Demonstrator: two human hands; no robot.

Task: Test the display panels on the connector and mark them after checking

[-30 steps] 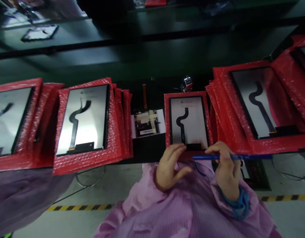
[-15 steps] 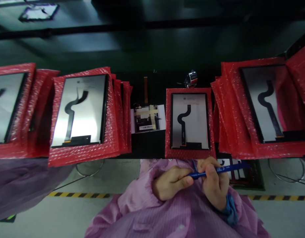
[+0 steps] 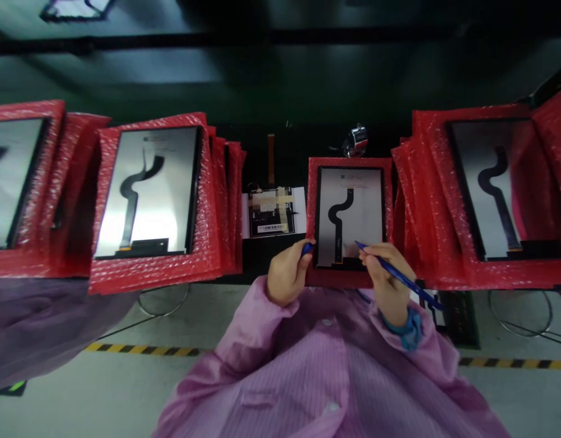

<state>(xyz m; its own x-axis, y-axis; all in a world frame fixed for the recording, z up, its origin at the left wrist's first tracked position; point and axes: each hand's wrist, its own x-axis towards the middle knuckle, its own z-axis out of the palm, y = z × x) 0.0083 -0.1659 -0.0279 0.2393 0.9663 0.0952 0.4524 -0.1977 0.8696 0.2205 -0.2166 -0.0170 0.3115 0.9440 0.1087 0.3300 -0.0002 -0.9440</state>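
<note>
My right hand [image 3: 388, 274] grips a blue pen [image 3: 405, 280], its bare tip just over the lower part of a display panel [image 3: 362, 213]. Closed around a small blue pen cap [image 3: 307, 248], my left hand [image 3: 287, 274] is at the lower left corner of the same panel's wrap. The panel lies silvery back up on a red bubble-wrap sleeve [image 3: 312, 188], with a dark curved flex cable [image 3: 338, 225] on it. Whether the pen tip touches the panel, I cannot tell.
Stacks of red bubble-wrap sleeves with panels stand left [image 3: 147, 182] and right [image 3: 499, 182]. Between them lies a taped circuit assembly [image 3: 271, 210] on white paper. A metal tally counter [image 3: 357, 141] sits behind the middle panel. A purple sleeve [image 3: 47, 328] shows at left.
The pen has been uncapped: the cap is now in my left hand, the pen in my right. Both hands have moved up from my chest to the middle panel, and apart.
</note>
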